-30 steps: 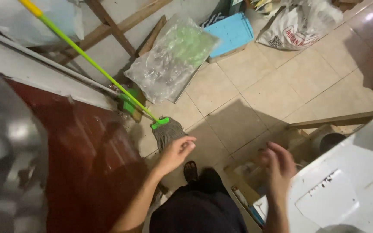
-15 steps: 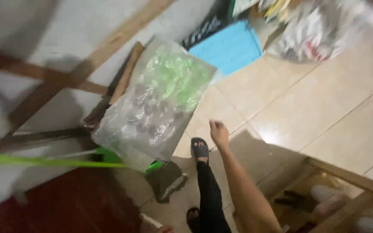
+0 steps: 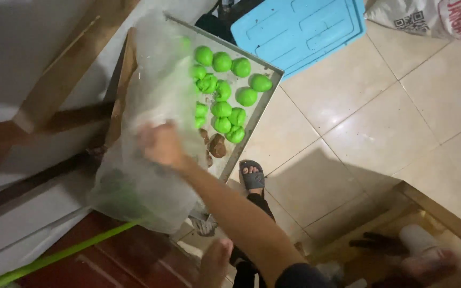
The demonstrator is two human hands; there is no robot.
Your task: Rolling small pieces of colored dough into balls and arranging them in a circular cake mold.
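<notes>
Since the earlier frame, the right hand (image 3: 161, 145) has reached the plastic sheet (image 3: 145, 160), gripping and lifting it half off the tray (image 3: 265, 96). Green balls (image 3: 222, 85) partly exposed; left hand (image 3: 213, 261) blurred, grip indeterminate.

We see a thin, glossy, crinkled clear plastic sheet (image 3: 150, 133) over a matt grey metal tray (image 3: 262, 104) of smooth green dough balls (image 3: 222, 88). The floor tiles (image 3: 380, 133) look glazed and shiny, the blue lid (image 3: 300, 29) is moulded plastic, and the frame (image 3: 60, 80) is bare wood.
</notes>
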